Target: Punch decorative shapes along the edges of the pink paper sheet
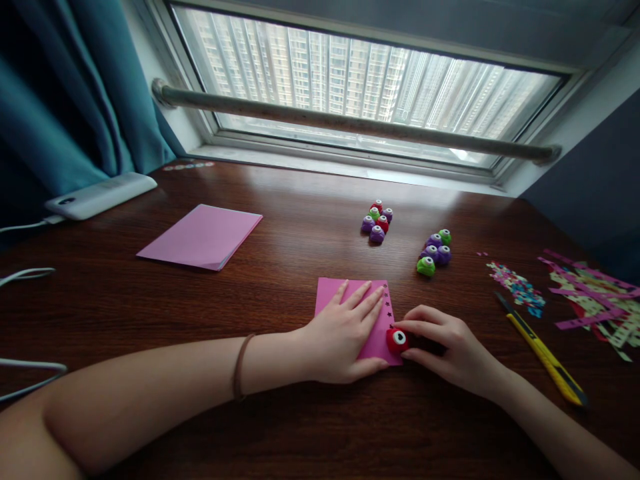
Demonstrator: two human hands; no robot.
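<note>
Flat on a pink sheet of paper [327, 293] lies my left hand [347, 333], its fingers spread and pressing the sheet to the table. Small star-shaped holes run in a row down the sheet's right edge. At the lower end of that row sits a red craft punch [391, 341] with a white button on top. My right hand [440, 340] grips the punch from the right between thumb and fingers. Part of the paper is hidden under my left hand.
Two groups of red, green and purple craft punches [377, 233] stand farther back. A pink paper stack [200, 237] lies left. To the right are a yellow utility knife [545, 360], confetti [520, 287] and paper strips [595, 300]. A white power strip [105, 195] is at far left.
</note>
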